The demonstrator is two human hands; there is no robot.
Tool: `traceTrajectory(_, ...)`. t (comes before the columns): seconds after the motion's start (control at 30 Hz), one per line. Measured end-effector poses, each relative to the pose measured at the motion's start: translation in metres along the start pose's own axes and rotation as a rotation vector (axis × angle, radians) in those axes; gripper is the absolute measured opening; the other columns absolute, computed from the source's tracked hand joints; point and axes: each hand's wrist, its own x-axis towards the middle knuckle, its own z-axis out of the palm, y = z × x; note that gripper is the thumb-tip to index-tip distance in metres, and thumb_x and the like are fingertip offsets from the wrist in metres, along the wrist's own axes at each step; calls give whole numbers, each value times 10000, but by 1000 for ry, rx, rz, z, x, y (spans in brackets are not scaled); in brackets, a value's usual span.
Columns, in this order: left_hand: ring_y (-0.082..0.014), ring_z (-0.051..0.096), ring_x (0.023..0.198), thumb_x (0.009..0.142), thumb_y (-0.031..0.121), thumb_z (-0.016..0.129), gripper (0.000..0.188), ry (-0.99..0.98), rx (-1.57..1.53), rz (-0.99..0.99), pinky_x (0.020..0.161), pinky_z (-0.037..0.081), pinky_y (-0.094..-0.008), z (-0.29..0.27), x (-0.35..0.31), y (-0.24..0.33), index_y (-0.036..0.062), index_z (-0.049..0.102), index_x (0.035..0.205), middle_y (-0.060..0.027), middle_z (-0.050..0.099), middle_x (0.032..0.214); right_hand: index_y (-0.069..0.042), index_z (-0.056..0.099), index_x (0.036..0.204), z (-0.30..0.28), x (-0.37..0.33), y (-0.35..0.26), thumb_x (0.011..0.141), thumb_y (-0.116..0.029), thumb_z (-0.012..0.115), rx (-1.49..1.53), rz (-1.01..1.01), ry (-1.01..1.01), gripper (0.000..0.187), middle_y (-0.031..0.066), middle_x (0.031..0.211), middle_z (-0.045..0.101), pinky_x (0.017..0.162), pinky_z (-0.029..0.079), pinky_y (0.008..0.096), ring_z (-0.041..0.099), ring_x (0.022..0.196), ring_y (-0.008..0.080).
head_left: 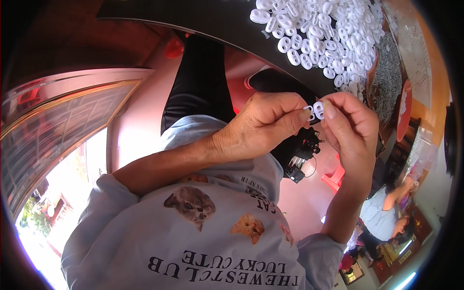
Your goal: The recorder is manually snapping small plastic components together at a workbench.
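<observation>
My left hand point(270, 121) pinches a small white plastic cord lock piece point(311, 114) between thumb and forefinger, and the fingers cover part of it. Close against it, my right hand point(352, 128) grips another white oval piece with two holes point(318, 110), also by thumb and forefinger. The two pieces meet or nearly meet; I cannot tell whether they are joined. Beyond my hands, a big heap of similar white two-holed pieces point(309, 43) covers part of the dark tabletop point(212, 17).
Right of the white heap lies a pile of small grey metal springs point(386, 63); a loose spring point(265, 35) sits at the heap's left. A red round object point(404, 110) stands at the table's right. Another person point(382, 212) works farther off. A red stool point(333, 179) is below.
</observation>
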Motion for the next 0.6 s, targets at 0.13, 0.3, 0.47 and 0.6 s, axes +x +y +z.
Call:
traceTrajectory(0.13, -38, 490, 690, 1012, 195, 515, 222, 3, -26, -19, 593, 399, -192, 0, -2, 0, 13, 623, 945, 6, 558, 763, 18, 637, 921, 4, 0, -1, 940, -117, 608, 17, 5, 4, 139, -40, 660, 536, 459, 290, 176, 408, 522, -4)
traceTrajectory(0.3, -33, 477, 664, 1013, 212, 514, 233, 15, -55, -29, 574, 388, -186, 0, -4, 1, 21, 623, 935, 11, 553, 743, 15, 622, 875, 9, -2, 3, 940, -117, 615, 21, -7, 47, 147, -43, 639, 529, 446, 276, 175, 395, 504, -9)
traceTrajectory(0.47, -33, 467, 639, 1015, 222, 511, 244, 26, -81, -32, 556, 376, -183, 1, -6, 2, 23, 624, 930, 14, 551, 725, 11, 621, 866, 14, -4, 7, 936, -109, 618, 37, -48, 72, 139, -43, 637, 532, 446, 276, 177, 396, 507, -13)
traceTrajectory(0.6, -38, 457, 617, 1015, 225, 510, 256, 19, -118, -52, 546, 374, -189, 1, -8, 7, 18, 625, 918, 9, 554, 719, 10, 624, 872, 19, -8, 9, 933, -92, 617, 29, -96, 125, 120, -43, 643, 538, 451, 280, 178, 402, 514, -13)
